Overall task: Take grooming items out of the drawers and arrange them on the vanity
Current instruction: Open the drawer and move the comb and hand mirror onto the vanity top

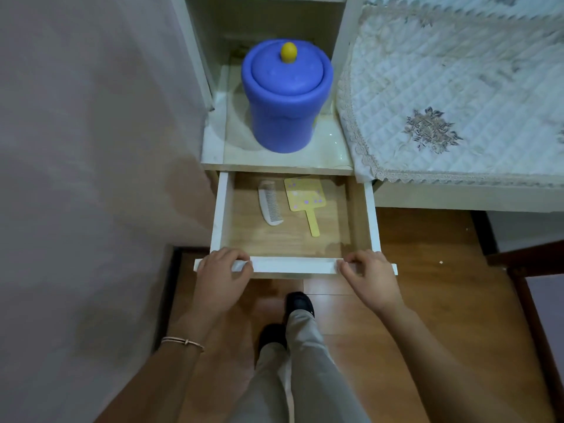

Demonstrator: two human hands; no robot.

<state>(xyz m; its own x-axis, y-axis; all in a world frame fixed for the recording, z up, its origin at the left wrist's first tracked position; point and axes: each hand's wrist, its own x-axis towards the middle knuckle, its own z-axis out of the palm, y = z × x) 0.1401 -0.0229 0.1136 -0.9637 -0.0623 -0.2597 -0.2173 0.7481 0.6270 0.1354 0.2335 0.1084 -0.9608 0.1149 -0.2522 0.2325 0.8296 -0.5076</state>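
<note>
- Nearest the camera, a person's legs (305, 361) in pale trousers and dark shoes stand on a wood floor (412, 300). A thin bracelet (183, 341) circles the left wrist.
- Both arms reach forward to an open drawer (293, 266). The left hand (224, 270) grips the left end of its white front edge, fingers curled over the top. The right hand (370, 271) grips the right end the same way. Neither hand holds a grooming item.
- Inside the drawer, on its wooden bottom, lie two items toward the back, just beside each other and apart.
- The comb (270, 203) is white and lies on the left, teeth facing right. It looks like light, stiff plastic. The smooth spine is probably the best place to pinch it, since the teeth could flex or catch.
- The paddle (305, 195) is yellow with purple dots, its narrow handle pointing toward the person. It may be a hand mirror or a brush; its other face is hidden. It looks thin and light. If it is a mirror it could break, so the handle seems the safest hold.
- Both items lie flat, so a fingertip may have to lift an edge first.
- Above the drawer, an open shelf holds a blue canister (287, 96) with a yellow knob (288, 51) on its lid.
- To the right, the vanity (457, 198) is covered by a quilted, lace-edged cloth (457, 71). No grooming item shows on it, so the arranging appears not yet begun.
</note>
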